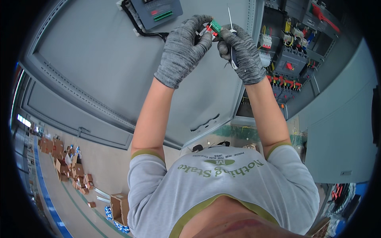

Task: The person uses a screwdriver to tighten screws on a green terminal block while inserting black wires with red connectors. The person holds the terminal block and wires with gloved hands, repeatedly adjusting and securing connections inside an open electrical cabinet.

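Both of my hands wear grey knitted gloves and are raised in front of the open cabinet door. My left hand [180, 51] is closed around a bundle of wires with red ends [214, 34], its fingertips at a small green terminal plug [216, 26]. The wires meet the plug on its near side. My right hand [245, 55] grips a screwdriver [234, 59] with a dark and white handle, its thin shaft pointing up. The thumb and finger of this hand also touch the right end of the plug. Some wire ends are hidden by my fingers.
A grey device [156, 14] with a green socket sits on the cabinet door [107, 67], and a black cable [139, 29] runs from it toward my left hand. Breakers [291, 61] and wiring fill the cabinet at right. Cardboard boxes [77, 170] lie on the floor at left.
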The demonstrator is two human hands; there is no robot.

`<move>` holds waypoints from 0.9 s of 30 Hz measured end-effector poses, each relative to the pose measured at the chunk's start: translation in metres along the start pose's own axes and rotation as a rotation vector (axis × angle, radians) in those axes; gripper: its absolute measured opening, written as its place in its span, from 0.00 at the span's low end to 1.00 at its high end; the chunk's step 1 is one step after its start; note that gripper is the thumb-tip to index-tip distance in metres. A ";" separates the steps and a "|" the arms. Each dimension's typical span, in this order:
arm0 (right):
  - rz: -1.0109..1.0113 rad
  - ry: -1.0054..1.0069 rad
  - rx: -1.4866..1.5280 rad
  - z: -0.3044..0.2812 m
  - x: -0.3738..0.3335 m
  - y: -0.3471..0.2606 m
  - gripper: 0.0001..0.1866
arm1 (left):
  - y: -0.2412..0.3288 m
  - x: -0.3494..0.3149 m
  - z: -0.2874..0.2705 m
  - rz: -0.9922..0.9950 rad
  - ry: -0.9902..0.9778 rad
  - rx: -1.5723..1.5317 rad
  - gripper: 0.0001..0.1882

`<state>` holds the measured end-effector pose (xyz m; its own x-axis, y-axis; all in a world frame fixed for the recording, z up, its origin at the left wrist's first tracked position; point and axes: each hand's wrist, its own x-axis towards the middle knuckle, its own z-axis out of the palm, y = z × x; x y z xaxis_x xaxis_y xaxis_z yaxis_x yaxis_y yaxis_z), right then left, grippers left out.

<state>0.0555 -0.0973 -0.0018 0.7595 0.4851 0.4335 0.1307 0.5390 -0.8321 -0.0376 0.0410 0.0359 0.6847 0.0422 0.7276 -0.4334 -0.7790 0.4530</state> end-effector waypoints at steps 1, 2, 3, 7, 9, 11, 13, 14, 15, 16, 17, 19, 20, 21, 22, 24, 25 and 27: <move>-0.009 0.004 -0.036 -0.001 -0.002 -0.001 0.10 | -0.003 0.004 0.002 0.020 -0.007 0.008 0.18; -0.018 0.008 -0.072 -0.003 -0.004 -0.003 0.11 | -0.005 0.006 0.003 0.040 -0.013 0.016 0.18; -0.026 0.010 -0.104 -0.004 -0.006 -0.005 0.11 | -0.004 0.007 0.002 0.031 -0.027 -0.008 0.18; -0.086 -0.052 -0.706 -0.036 -0.030 -0.027 0.18 | -0.003 0.007 -0.004 0.001 -0.097 -0.110 0.18; -0.215 -0.007 -0.789 -0.053 -0.046 -0.033 0.18 | -0.005 0.008 -0.006 -0.006 -0.139 -0.162 0.18; -0.329 -0.003 -0.881 -0.059 -0.065 -0.045 0.18 | -0.008 0.008 -0.006 -0.004 -0.181 -0.228 0.18; -0.437 -0.049 -0.964 -0.058 -0.081 -0.068 0.17 | -0.009 0.008 -0.005 -0.021 -0.193 -0.239 0.18; -0.506 -0.084 -1.078 -0.054 -0.082 -0.078 0.16 | -0.010 0.006 -0.005 -0.031 -0.197 -0.243 0.18; -0.575 -0.116 -1.192 -0.049 -0.083 -0.088 0.16 | -0.009 0.005 -0.004 -0.048 -0.190 -0.271 0.18; -0.643 -0.150 -1.305 -0.046 -0.084 -0.091 0.16 | -0.007 0.002 -0.003 -0.065 -0.182 -0.298 0.18; -0.665 -0.073 -1.221 -0.044 -0.086 -0.089 0.15 | -0.006 0.001 -0.002 -0.084 -0.173 -0.323 0.18; -0.682 -0.045 -1.236 -0.041 -0.089 -0.093 0.15 | -0.006 0.000 -0.001 -0.071 -0.163 -0.283 0.19; -0.691 -0.032 -1.242 -0.040 -0.090 -0.096 0.15 | -0.006 0.000 -0.001 -0.066 -0.156 -0.261 0.19; -0.660 -0.029 -1.266 -0.038 -0.092 -0.099 0.14 | -0.006 0.000 0.000 -0.051 -0.149 -0.285 0.20; -0.628 -0.027 -1.289 -0.035 -0.095 -0.103 0.13 | -0.007 0.000 0.001 -0.037 -0.141 -0.307 0.20; -0.628 -0.031 -1.315 -0.030 -0.097 -0.108 0.12 | -0.008 0.000 0.002 -0.016 -0.131 -0.325 0.22; -0.659 -0.037 -1.319 -0.027 -0.097 -0.109 0.12 | -0.009 0.000 0.003 -0.008 -0.130 -0.321 0.23; -0.660 -0.049 -1.304 -0.024 -0.097 -0.111 0.12 | -0.008 0.000 0.004 -0.001 -0.128 -0.260 0.25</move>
<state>-0.0178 -0.2208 0.0404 0.3163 0.4388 0.8411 0.9315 -0.3118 -0.1876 -0.0323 0.0444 0.0301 0.7460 -0.0494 0.6641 -0.5575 -0.5917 0.5823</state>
